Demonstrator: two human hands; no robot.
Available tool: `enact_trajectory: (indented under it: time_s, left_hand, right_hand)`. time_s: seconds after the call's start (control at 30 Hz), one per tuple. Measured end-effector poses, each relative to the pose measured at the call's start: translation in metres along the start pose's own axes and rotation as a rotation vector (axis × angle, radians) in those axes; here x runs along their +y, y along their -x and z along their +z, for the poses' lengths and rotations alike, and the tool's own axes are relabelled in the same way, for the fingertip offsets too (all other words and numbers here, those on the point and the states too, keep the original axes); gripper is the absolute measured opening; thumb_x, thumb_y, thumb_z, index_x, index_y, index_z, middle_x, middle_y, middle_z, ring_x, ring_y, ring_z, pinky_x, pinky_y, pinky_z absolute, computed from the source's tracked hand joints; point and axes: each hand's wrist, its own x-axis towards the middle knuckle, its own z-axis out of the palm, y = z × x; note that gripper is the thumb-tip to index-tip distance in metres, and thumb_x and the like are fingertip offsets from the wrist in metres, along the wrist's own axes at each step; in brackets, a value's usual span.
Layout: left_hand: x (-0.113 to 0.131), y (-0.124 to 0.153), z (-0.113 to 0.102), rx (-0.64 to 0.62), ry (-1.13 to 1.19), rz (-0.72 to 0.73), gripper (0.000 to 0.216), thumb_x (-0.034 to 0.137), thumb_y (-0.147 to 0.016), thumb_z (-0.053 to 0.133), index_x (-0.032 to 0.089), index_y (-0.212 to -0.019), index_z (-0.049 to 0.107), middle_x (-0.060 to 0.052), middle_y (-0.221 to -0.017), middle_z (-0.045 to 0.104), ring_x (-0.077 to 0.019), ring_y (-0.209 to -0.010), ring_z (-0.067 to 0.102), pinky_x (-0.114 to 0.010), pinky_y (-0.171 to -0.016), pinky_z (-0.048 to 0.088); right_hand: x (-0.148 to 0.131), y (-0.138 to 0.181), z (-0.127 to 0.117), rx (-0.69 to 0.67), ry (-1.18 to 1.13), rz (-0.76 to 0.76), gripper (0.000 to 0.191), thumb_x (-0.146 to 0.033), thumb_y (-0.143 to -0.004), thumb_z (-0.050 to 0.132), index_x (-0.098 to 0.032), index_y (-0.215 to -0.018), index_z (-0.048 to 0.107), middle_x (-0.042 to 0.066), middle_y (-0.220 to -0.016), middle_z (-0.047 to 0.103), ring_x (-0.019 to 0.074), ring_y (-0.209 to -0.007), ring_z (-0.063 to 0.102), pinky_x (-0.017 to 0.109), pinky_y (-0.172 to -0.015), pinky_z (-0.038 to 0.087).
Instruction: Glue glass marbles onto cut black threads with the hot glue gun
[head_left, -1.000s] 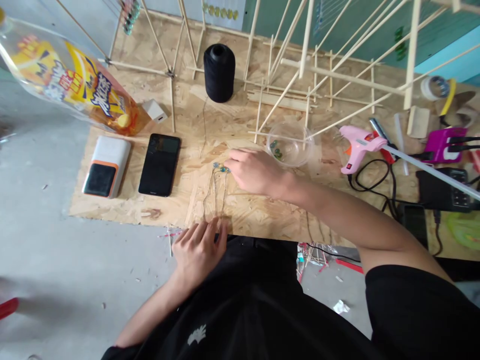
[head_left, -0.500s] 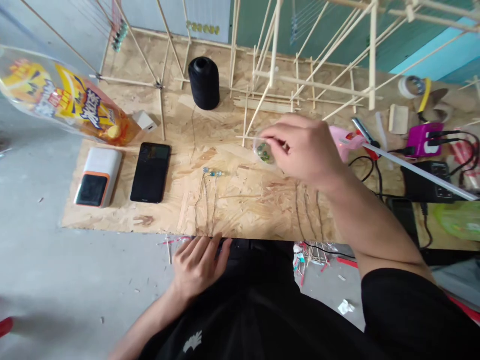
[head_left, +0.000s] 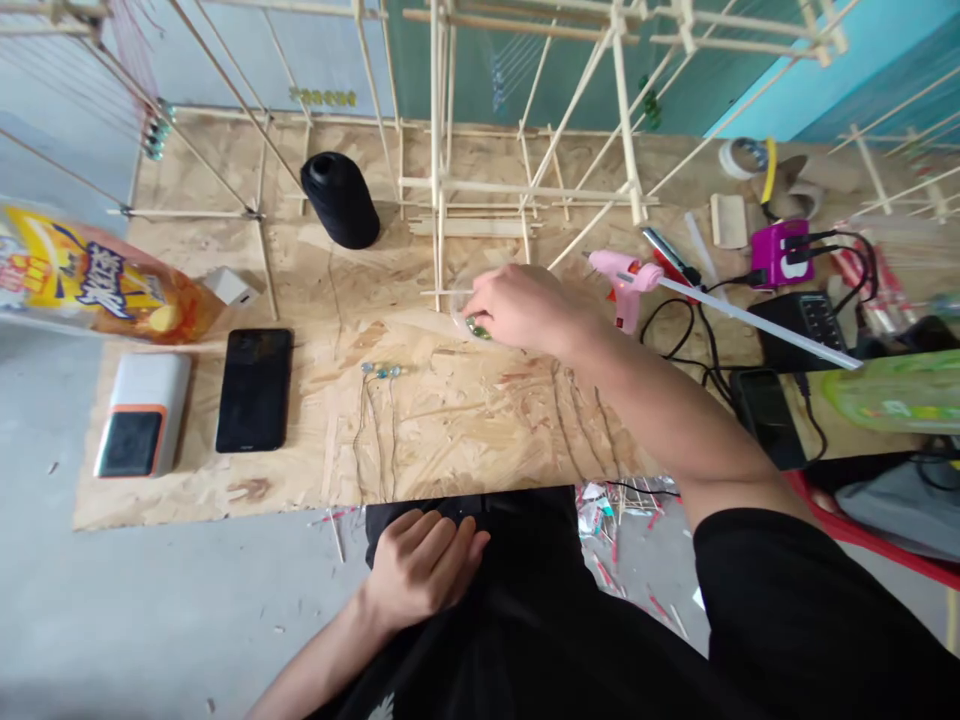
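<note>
Now right hand (head_left: 529, 310) fingers curled in bead cup (head_left: 469, 318), left hand (head_left: 424, 560) loose on lap

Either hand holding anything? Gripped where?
Right hand reaches into the clear cup of beads; fingertips hidden, so a grip cannot be told. Left hand rests empty on the lap.
</note>
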Motion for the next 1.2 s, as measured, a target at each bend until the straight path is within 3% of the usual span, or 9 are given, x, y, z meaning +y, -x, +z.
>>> enact_trajectory:
  time_s: [0.2,0.37,0.47,0.63,0.77,0.93,1.2]
  left_hand:
    - [-0.005,-0.005,0.000,-0.005,-0.014,0.009,0.001,0.012,-0.105,0.072,0.011,-0.105,0.071,0.004,-0.063,0.058,-0.0133,-0.053,0.047,-0.036,-0.049,0.033]
    - [-0.003,-0.005,0.004,0.010,0.015,0.019,0.003,0.010,-0.106,0.070,0.009,-0.104,0.072,0.004,-0.063,0.058,-0.0141,-0.054,0.045,-0.037,-0.050,0.031]
    - [-0.003,-0.004,0.004,0.010,0.020,0.024,0.004,0.010,-0.106,0.070,0.008,-0.105,0.073,0.003,-0.063,0.058,-0.0145,-0.055,0.044,-0.037,-0.051,0.031]
    - [-0.005,-0.005,0.003,0.019,0.018,0.016,0.005,0.010,-0.107,0.070,0.009,-0.103,0.073,0.004,-0.063,0.057,-0.0141,-0.055,0.044,-0.037,-0.051,0.030]
    - [-0.004,-0.005,0.004,0.027,0.034,0.025,0.006,0.010,-0.107,0.069,0.009,-0.103,0.072,0.004,-0.063,0.056,-0.0145,-0.055,0.044,-0.037,-0.051,0.030]
    - [-0.003,-0.007,0.006,0.009,0.039,0.047,0.006,0.011,-0.107,0.067,0.009,-0.104,0.072,0.003,-0.063,0.056,-0.0145,-0.055,0.044,-0.037,-0.050,0.030]
    - [-0.001,-0.010,0.008,-0.003,0.043,0.058,0.005,0.010,-0.107,0.068,0.008,-0.107,0.072,0.003,-0.065,0.057,-0.0151,-0.056,0.045,-0.037,-0.050,0.032]
  right_hand:
    - [-0.002,-0.013,0.004,-0.036,-0.010,0.086,0.031,-0.006,-0.092,0.070,-0.023,-0.107,0.091,0.007,-0.105,0.083,0.0226,-0.087,0.069,0.041,-0.080,0.050]
    - [0.005,-0.015,0.006,0.009,-0.007,0.028,0.020,-0.005,-0.086,0.074,-0.020,-0.093,0.086,0.006,-0.099,0.080,0.0231,-0.087,0.068,0.041,-0.082,0.050]
    - [0.005,0.002,-0.009,0.127,-0.053,-0.046,0.020,-0.005,-0.087,0.068,-0.020,-0.091,0.082,0.006,-0.099,0.079,0.0222,-0.089,0.067,0.039,-0.081,0.048]
    - [-0.008,0.058,-0.028,0.370,-0.123,-0.051,0.011,-0.017,-0.089,0.067,-0.021,-0.097,0.074,0.005,-0.101,0.075,0.0206,-0.087,0.065,0.037,-0.076,0.045]
    - [-0.022,0.088,0.007,0.278,-0.147,-0.009,0.009,-0.021,-0.089,0.066,-0.020,-0.098,0.070,0.002,-0.092,0.076,0.0162,-0.072,0.061,0.034,-0.066,0.038]
    - [-0.027,0.094,0.059,0.208,-0.026,0.174,0.013,-0.023,-0.099,0.063,-0.020,-0.102,0.075,0.006,-0.095,0.082,0.0182,-0.072,0.063,0.036,-0.064,0.029]
    - [-0.030,0.097,0.073,0.160,-0.017,0.209,0.021,-0.024,-0.107,0.060,-0.019,-0.107,0.080,0.008,-0.098,0.087,0.0218,-0.078,0.072,0.037,-0.066,0.030]
